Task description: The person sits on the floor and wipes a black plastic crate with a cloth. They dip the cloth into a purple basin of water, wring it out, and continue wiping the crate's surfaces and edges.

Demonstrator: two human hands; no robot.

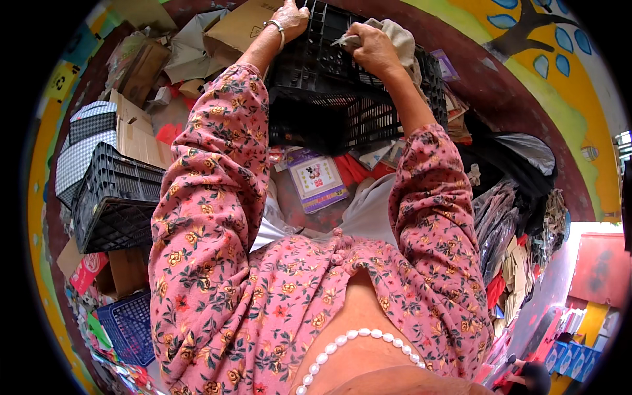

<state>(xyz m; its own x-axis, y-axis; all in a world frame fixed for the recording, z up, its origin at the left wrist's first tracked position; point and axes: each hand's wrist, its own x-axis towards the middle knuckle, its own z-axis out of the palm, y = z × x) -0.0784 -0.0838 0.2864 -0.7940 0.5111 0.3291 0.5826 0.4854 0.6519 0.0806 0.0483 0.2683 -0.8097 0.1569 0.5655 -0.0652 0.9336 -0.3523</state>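
Observation:
A black plastic crate [372, 122] with slatted walls is tilted in front of me at the top of the head view, its dark inside partly turned toward me. My left hand [289, 21], with a bangle at the wrist, is closed on the crate's upper left edge. My right hand [374, 49] grips a crumpled beige-grey cloth [398, 41] against the crate's upper right side. Part of the cloth hangs down behind my right wrist. Below the crate, a flat purple and white package [316, 181] lies on the floor between my knees.
Another black crate [115, 197] stands at the left beside a cardboard piece [138, 128], with a blue basket [126, 328] nearer me. An open carton [240, 29] lies at the far left. Bagged dark items [495, 220] are piled on the right, along a painted wall [559, 39].

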